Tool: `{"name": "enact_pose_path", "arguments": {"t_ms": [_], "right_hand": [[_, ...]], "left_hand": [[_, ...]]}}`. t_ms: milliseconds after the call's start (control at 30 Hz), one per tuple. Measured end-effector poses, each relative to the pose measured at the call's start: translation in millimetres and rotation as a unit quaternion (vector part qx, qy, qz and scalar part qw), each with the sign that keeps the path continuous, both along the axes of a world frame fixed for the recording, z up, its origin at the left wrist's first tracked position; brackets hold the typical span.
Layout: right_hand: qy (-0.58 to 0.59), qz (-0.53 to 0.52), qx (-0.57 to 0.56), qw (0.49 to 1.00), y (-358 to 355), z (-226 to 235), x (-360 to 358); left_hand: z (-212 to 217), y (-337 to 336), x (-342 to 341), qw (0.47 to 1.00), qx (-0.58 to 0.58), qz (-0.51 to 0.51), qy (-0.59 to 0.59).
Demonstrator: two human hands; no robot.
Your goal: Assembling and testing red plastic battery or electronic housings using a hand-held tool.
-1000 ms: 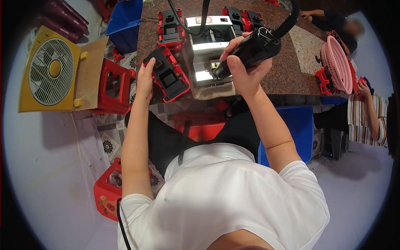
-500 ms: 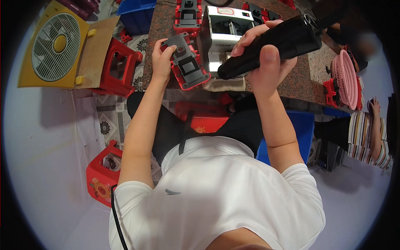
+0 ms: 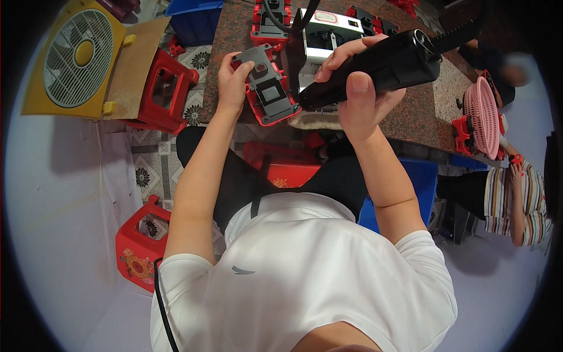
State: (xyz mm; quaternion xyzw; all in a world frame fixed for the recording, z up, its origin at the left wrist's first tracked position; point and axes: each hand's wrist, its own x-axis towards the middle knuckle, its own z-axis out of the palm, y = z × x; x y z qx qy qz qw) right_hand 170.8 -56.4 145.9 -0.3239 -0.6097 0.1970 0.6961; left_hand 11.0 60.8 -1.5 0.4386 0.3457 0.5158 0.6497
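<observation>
My left hand [image 3: 233, 85] grips the upper left edge of a red and dark grey plastic housing [image 3: 271, 88], its thumb on the grey face. The housing is tilted at the near edge of the table. Wrapped in my right hand [image 3: 365, 105] is a thick black electric screwdriver [image 3: 387, 64] with a coiled cable at its rear. The narrow front of the screwdriver points left, close to the housing's lower right corner. Whether its tip touches a screw there cannot be made out. Behind it stands a white box-shaped machine [image 3: 311, 63], partly covered by the tool and my fingers.
Similar housings [image 3: 271, 26] lie farther back on the speckled stone table [image 3: 419, 120]. A pink basket [image 3: 484, 117] is at the right, near a person in a striped shirt [image 3: 516, 196]. To the left are a yellow fan [image 3: 73, 58], red stools [image 3: 141, 246] and a blue bin [image 3: 192, 23].
The screwdriver has shifted slightly left and down, toward the housing's lower right corner. The housing has moved a little right in view. At right, the other person's arm has changed position.
</observation>
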Motion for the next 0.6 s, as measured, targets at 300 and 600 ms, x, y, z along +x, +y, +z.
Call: {"name": "enact_pose_path", "arguments": {"t_ms": [300, 600], "right_hand": [[-0.012, -0.004, -0.008, 1.0, 4.6, 0.3, -4.4], [-0.058, -0.007, 0.005, 0.998, 13.1, -4.5, -17.2]], "left_hand": [[-0.9, -0.2, 3.2, 1.0, 0.004, 0.002, -0.007], [-0.3, 1.2, 5.4, 1.0, 0.007, 0.008, -0.003]]}}
